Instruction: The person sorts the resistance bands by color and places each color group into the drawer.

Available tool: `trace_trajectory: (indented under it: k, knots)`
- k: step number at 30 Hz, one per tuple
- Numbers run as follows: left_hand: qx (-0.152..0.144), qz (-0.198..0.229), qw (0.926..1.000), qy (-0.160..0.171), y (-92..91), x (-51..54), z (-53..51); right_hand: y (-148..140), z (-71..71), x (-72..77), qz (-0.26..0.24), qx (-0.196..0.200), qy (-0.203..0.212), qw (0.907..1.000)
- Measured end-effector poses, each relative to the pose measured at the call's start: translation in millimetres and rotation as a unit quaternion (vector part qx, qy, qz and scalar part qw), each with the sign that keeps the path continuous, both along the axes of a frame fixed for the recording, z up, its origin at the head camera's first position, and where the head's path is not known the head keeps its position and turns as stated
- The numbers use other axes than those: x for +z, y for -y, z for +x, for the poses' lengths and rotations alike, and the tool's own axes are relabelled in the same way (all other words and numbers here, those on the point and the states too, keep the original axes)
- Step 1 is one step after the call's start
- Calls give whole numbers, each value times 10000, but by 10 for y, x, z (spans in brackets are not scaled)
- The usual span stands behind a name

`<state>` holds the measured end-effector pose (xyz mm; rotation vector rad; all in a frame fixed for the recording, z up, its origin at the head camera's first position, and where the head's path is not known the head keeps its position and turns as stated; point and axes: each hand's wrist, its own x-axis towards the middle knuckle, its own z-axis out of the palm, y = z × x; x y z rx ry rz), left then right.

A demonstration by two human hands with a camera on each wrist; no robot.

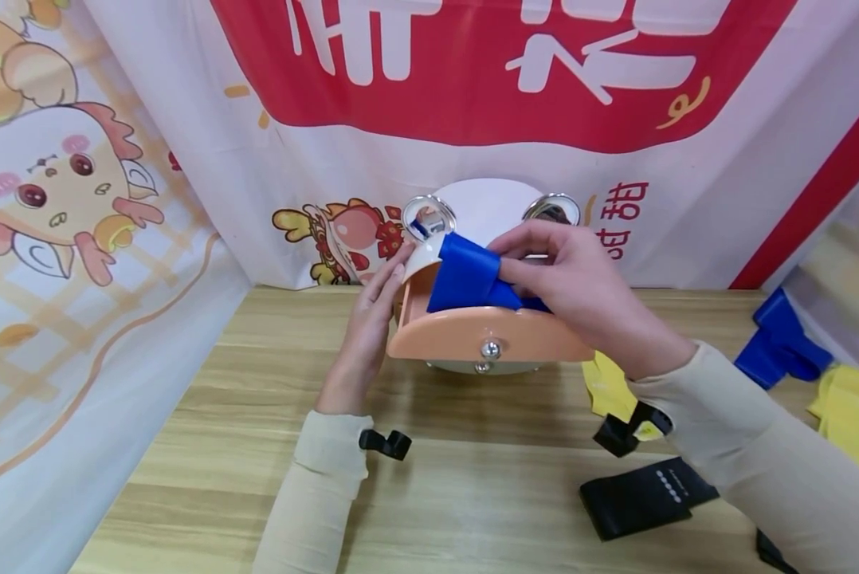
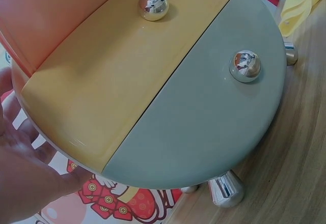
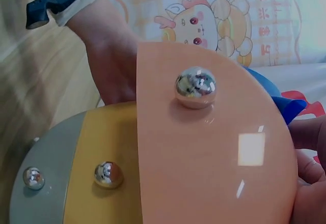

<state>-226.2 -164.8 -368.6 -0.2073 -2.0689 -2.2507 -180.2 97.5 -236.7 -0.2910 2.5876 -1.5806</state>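
A small round-fronted drawer box (image 1: 487,199) with a white shell stands by the back wall. Its peach top drawer (image 1: 437,339) is pulled out; below it, the yellow drawer (image 2: 102,66) and grey-green drawer (image 2: 198,122) are closed. My right hand (image 1: 580,287) pinches a flat blue resistance band (image 1: 465,271) between thumb and fingers, its lower part inside the top drawer. My left hand (image 1: 368,327) rests against the left side of the box, its fingers spread along the shell in the left wrist view. The drawer's inside is mostly hidden.
A black resistance band (image 1: 637,498) lies at the front right of the wooden table (image 1: 257,478). A yellow band (image 1: 609,387) lies partly under my right wrist. Further right are another blue band (image 1: 781,343) and another yellow band (image 1: 853,410). Printed cloth (image 1: 343,159) hangs behind.
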Motion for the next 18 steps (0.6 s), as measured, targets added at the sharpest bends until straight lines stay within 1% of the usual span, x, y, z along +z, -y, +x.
trace_trajectory:
  k: [3,7,11,15,18]
  knots:
    - [5,39,10000,11,-3,-16,0,10,-36,2,38,-86,-39,9999]
    - [-16,149,9999,-52,4,-30,-25,32,-78,20,-239,-188,-55,9995]
    - [-31,153,9999,-33,9,-38,-30,70,-94,22,-344,-112,9,9993]
    - [-36,71,10000,7,7,-36,-26,80,-90,21,-32,36,166,9999]
    - [-24,55,10000,-23,6,-28,-23,58,-87,13,347,164,128,9992]
